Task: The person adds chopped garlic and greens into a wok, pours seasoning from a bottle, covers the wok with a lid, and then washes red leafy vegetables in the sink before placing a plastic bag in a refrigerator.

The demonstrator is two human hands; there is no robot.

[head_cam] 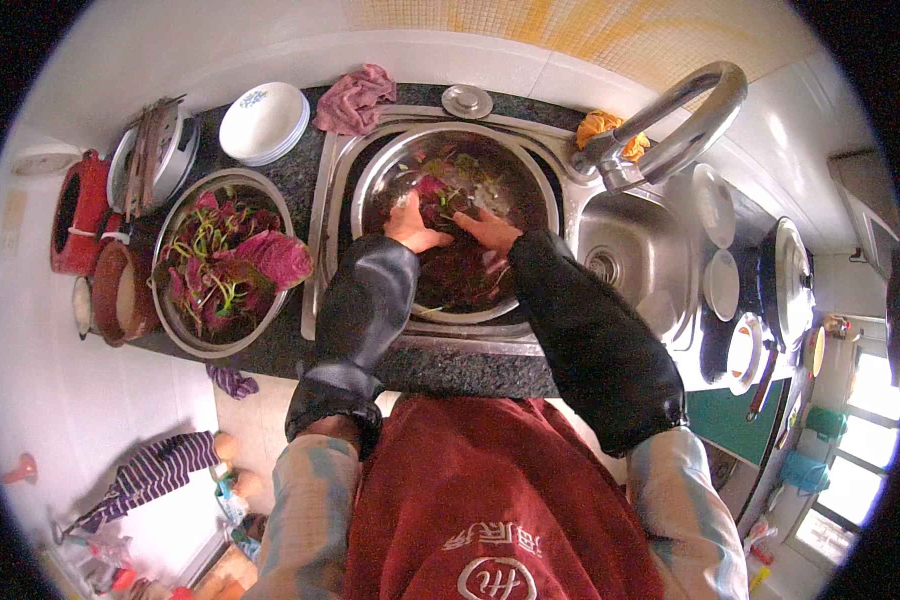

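A large stainless steel basin (551, 191) sits in the left sink bowl, holding dark water and red-and-green leafy vegetables (450, 193). Both hands reach into it. My left hand (414, 225) is at the left of the leaves, its thumb spread to the right and its fingertips partly hidden. Close by on the right, my right hand (489, 229) points inward, fingers at the leaves; whether either hand grips any is unclear. Black sleeve covers (371, 292) run up both forearms. Left of the sink, a second metal bowl (166, 330) is heaped with purple-red leaves (274, 259).
A curved chrome faucet (709, 97) arches over the smaller right sink bowl (634, 236). Stacked white bowls (262, 120), a pink cloth (356, 99) and a metal lid (467, 101) line the back. A lidded pan (791, 281) and dishes (721, 285) stand at right.
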